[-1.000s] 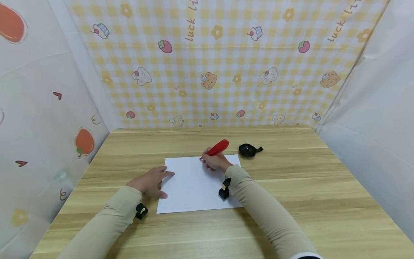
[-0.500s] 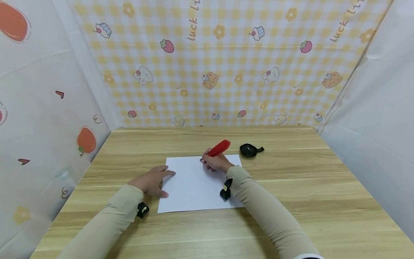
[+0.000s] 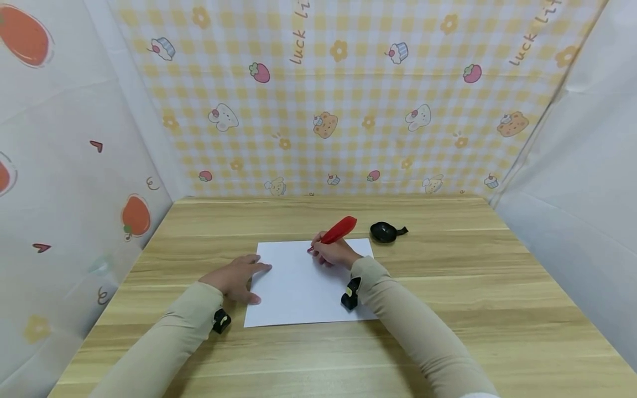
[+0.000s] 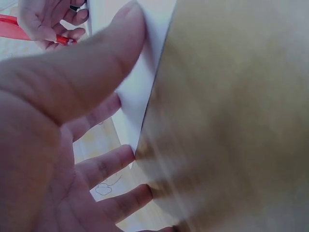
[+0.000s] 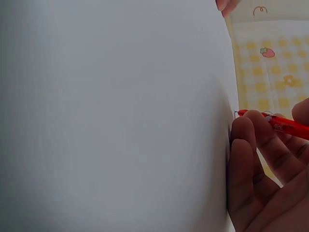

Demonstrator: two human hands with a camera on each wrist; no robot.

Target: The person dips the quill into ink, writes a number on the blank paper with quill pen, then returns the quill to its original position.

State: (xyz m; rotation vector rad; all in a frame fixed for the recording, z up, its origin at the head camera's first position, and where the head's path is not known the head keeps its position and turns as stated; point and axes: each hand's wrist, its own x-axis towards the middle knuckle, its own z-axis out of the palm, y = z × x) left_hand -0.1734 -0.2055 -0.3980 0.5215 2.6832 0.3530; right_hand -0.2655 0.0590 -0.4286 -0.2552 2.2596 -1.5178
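A blank-looking sheet of white paper [image 3: 293, 293] lies on the wooden table. My right hand [image 3: 335, 252] pinches a red pen [image 3: 340, 230] whose upper end is broad and feather-shaped. In the right wrist view, the tip of the red pen [image 5: 285, 125] meets the paper [image 5: 135, 111] by a short thin mark [image 5: 236, 114]. My left hand [image 3: 236, 279] rests at the sheet's left edge, fingers spread and thumb on the paper. Seen from the left wrist, the thumb and some fingertips of the left hand [image 4: 72, 101] touch the paper [image 4: 152, 43].
Just beyond the paper's upper right corner sits a small, glossy black round object [image 3: 383, 232] with a short tail. Bare wooden tabletop [image 3: 473, 287] stretches to the right. A yellow checked cloth [image 3: 348, 99] hangs along the back, with pale sheets on both sides.
My right hand and the pen tip have shifted slightly toward me over the paper. The left hand holds its place on the sheet. The head view has moved a little.
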